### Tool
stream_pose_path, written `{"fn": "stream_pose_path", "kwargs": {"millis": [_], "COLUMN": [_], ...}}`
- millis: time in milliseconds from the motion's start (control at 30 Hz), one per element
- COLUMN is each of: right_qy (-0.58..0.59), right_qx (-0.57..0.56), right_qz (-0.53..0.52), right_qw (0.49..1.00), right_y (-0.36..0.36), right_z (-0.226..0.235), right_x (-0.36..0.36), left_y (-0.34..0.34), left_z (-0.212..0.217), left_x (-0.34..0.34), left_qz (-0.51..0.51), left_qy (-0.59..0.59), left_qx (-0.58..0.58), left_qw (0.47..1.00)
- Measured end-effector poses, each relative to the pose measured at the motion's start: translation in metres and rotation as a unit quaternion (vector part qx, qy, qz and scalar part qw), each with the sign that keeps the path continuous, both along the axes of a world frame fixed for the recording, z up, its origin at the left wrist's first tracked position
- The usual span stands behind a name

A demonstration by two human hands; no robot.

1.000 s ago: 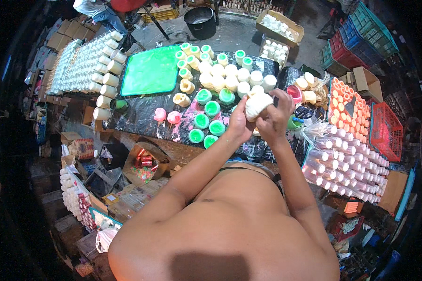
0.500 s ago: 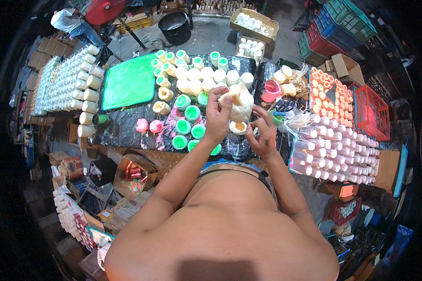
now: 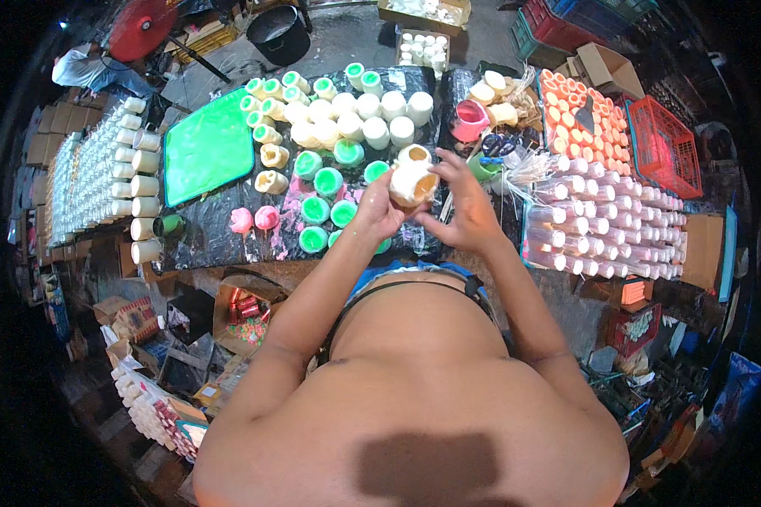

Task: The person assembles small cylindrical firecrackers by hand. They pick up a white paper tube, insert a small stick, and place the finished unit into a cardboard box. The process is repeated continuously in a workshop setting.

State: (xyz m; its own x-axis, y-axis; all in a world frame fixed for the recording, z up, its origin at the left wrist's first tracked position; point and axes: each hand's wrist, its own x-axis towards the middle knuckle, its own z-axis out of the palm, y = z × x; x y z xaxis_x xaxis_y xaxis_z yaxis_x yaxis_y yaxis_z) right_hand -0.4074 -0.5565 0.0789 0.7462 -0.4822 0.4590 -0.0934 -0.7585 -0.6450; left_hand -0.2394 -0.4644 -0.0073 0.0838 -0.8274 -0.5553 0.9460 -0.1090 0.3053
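Observation:
A short cream-coloured tube [image 3: 413, 182] with an open hollow end is held between both hands, just above the black-covered work table [image 3: 203, 241]. My left hand [image 3: 375, 209] grips it from the left and below. From the right, my right hand [image 3: 463, 203] has its fingers on the tube's rim. Directly beneath and to the left stand several tubes with green tops [image 3: 321, 211]. Another cream tube [image 3: 414, 155] sits just behind the held one.
White and cream tubes [image 3: 355, 114] fill the table's far half, beside a green tray [image 3: 207, 152]. Two pink pieces [image 3: 254, 220] lie at the left. Rows of white tubes [image 3: 600, 228], orange tubes [image 3: 583, 114] and a red crate [image 3: 664, 144] stand right. More white tubes [image 3: 89, 182] line the left.
Both hands with the cream tube have come lower and closer to my body. The tube has turned so that its open end faces me, and my right hand now touches its rim.

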Motion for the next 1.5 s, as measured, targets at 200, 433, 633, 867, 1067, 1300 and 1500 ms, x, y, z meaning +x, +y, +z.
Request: {"fn": "stream_pose_path", "kwargs": {"millis": [200, 433, 633, 867, 1067, 1300, 1500], "right_qy": [0.228, 0.340, 0.330, 0.284, 0.450, 0.485, 0.374], "right_qx": [0.059, 0.082, 0.059, 0.054, -0.147, -0.126, -0.062], "right_qz": [0.054, 0.003, 0.013, -0.179, -0.173, -0.195, -0.234], "right_qw": [0.970, 0.937, 0.942, 0.940, 0.864, 0.843, 0.895], "right_y": [0.011, 0.035, 0.031, -0.004, -0.038, -0.036, -0.039], "right_z": [-0.070, -0.157, -0.192, -0.180, -0.220, -0.231, -0.214], "right_x": [-0.032, -0.043, -0.046, -0.077, -0.068, -0.055, -0.061], "left_y": [0.031, 0.012, -0.039, -0.058, -0.054, -0.025, -0.016], "left_z": [-0.047, -0.045, -0.095, -0.114, -0.047, -0.049, -0.012], "left_x": [-0.027, -0.025, -0.027, -0.018, -0.011, -0.002, -0.005], "left_qz": [-0.252, -0.258, -0.363, -0.380, -0.165, -0.019, -0.018], "left_qy": [-0.237, -0.875, -0.906, -0.887, -0.819, -0.088, -0.038], "left_qx": [0.095, -0.038, -0.147, -0.103, 0.012, -0.067, -0.105], "left_qw": [0.933, 0.407, 0.158, 0.241, 0.549, 0.994, 0.994]}}
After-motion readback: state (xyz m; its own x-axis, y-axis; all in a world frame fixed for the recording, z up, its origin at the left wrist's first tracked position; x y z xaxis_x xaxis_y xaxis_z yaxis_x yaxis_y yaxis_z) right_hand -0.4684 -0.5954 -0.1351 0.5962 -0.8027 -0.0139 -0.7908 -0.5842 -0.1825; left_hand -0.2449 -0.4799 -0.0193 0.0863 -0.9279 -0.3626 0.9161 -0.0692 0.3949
